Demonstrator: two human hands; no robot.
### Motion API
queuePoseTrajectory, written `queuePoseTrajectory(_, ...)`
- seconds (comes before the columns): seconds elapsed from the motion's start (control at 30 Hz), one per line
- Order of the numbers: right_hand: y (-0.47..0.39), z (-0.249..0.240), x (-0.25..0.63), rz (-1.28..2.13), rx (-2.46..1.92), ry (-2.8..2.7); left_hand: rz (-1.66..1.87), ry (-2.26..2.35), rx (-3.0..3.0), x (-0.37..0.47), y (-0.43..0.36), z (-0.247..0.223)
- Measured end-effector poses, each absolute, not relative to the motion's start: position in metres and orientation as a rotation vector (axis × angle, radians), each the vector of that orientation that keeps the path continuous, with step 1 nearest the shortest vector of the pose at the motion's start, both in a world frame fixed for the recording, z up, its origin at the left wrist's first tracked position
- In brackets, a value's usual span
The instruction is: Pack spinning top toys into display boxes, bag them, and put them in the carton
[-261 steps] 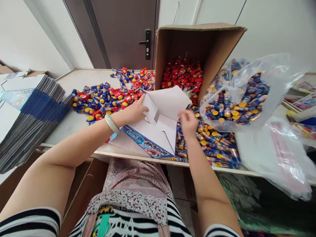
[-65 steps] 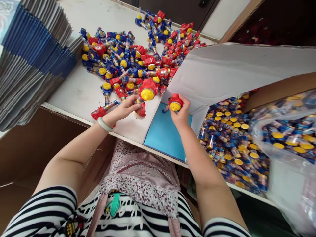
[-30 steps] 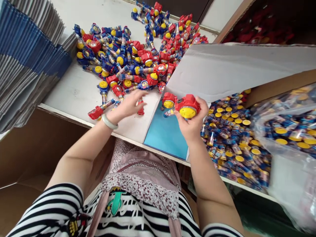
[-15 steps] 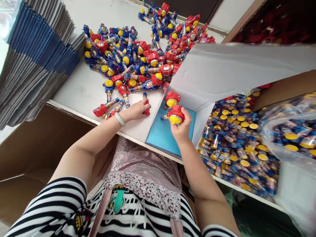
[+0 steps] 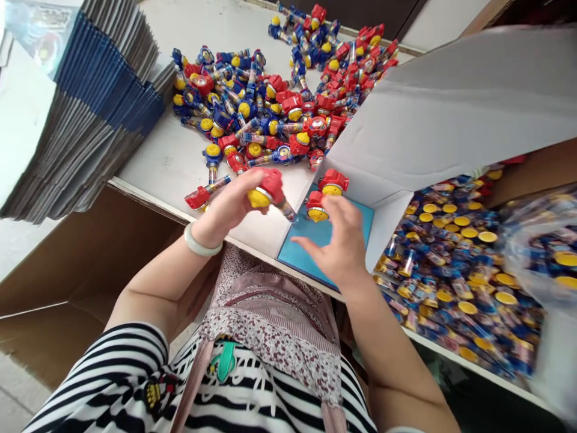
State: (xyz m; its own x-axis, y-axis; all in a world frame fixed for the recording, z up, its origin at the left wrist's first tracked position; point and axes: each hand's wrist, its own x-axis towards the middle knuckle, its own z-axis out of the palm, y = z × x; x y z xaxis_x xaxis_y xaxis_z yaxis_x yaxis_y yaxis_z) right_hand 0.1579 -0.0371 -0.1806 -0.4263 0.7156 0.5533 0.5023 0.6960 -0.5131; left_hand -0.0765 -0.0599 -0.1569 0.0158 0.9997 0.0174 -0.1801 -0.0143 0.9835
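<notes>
My left hand [image 5: 234,201] is closed on a red toy [image 5: 271,183] with a yellow disc and a clear tube that points toward the box. My right hand [image 5: 340,240] has its thumb and fingers spread, over the blue bottom [image 5: 300,243] of an open white box [image 5: 392,207]. Just beyond its fingertips, two red toys with yellow discs, a nearer one [image 5: 317,206] and a farther one [image 5: 333,180], stand in the box. Whether the fingertips touch the nearer one is hard to see.
A pile of red and blue toys [image 5: 246,108] covers the back of the white table [image 5: 157,157]. Folded cartons [image 5: 103,84] are stacked at the left. Many small tubes with yellow caps [image 5: 451,264] lie at the right. A brown carton [image 5: 90,258] stands below the table's left edge.
My left hand has lifted a red toy off the table and moved right toward the box. My right hand has let go of its red toy, now in the box, and opened.
</notes>
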Motion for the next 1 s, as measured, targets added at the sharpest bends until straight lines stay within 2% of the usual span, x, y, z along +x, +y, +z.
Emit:
queuePoseTrajectory(0.1,-0.052,-0.173,0.141,0.48,-0.77,-2.153,1.161,0.931,1.159,-0.057,-0.073,-0.152)
queuePoseTrajectory(0.2,-0.053,-0.191,0.155,0.56,-0.795,-2.036,1.027,0.955,1.35,-0.081,-0.069,-0.159)
queuePoseTrajectory(0.3,-0.047,-0.221,0.183,0.529,-0.903,-1.838,1.055,1.604,1.604,-0.148,-0.059,-0.179)
queuePoseTrajectory(0.4,-0.042,-0.247,0.194,0.464,-0.935,-1.721,0.695,2.265,1.665,-0.212,-0.058,-0.209)
queuePoseTrajectory(0.47,-0.042,-0.259,0.191,0.424,-0.918,-1.708,0.439,2.355,1.658,-0.234,-0.065,-0.229)
queuePoseTrajectory(0.53,-0.044,-0.265,0.186,0.349,-0.907,-1.72,0.378,2.318,1.66,-0.24,-0.074,-0.243)
queuePoseTrajectory(0.63,-0.049,-0.265,0.185,0.267,-0.911,-1.738,0.473,2.27,1.589,-0.236,-0.087,-0.246)
queuePoseTrajectory(0.83,-0.054,-0.273,0.183,0.524,-0.92,-1.867,0.958,2.371,1.237,-0.222,-0.097,-0.208)
queuePoseTrajectory(0.93,-0.05,-0.274,0.183,0.591,-0.935,-1.956,1.163,2.113,1.256,-0.207,-0.1,-0.188)
queuePoseTrajectory(1.0,-0.049,-0.257,0.188,0.652,-0.974,-2.058,1.185,1.858,1.235,-0.191,-0.101,-0.175)
